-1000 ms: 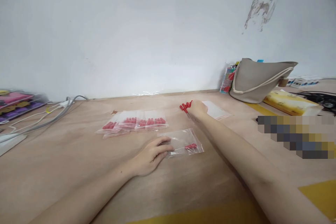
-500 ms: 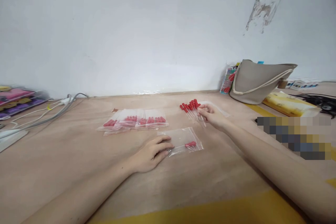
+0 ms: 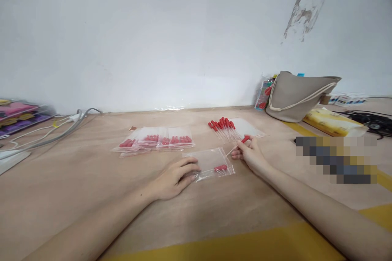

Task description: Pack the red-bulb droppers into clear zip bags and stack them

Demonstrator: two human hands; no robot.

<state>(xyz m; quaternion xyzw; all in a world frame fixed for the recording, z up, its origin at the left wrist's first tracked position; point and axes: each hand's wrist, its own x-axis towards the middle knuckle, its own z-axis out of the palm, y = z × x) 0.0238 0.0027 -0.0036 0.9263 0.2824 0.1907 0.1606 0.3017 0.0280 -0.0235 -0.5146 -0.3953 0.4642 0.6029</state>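
My left hand (image 3: 177, 177) lies on the table with its fingers and thumb closed on the left end of a clear zip bag (image 3: 206, 158). Inside that bag are droppers (image 3: 221, 168) with red bulbs, their thin stems pointing left. Just right of the bag's zip end, my right hand (image 3: 249, 153) pinches one dropper (image 3: 245, 139) by its red bulb. Its clear stem slants down-left towards the bag. Behind it, several loose droppers (image 3: 223, 123) lie fanned out, partly over a stack of flat clear bags (image 3: 246, 126).
Several filled zip bags (image 3: 153, 140) overlap at the left rear. Cables (image 3: 69, 132) and colourful packs (image 3: 23, 116) lie far left. A grey bag (image 3: 295, 96), a yellow packet (image 3: 333, 122) and black cords (image 3: 372, 122) stand at the right. Yellow tape (image 3: 245, 244) crosses the table's front.
My right hand has drawn one dropper out of the loose pile and brought it nearer, beside the bag's zip end. The left hand stays on the bag.
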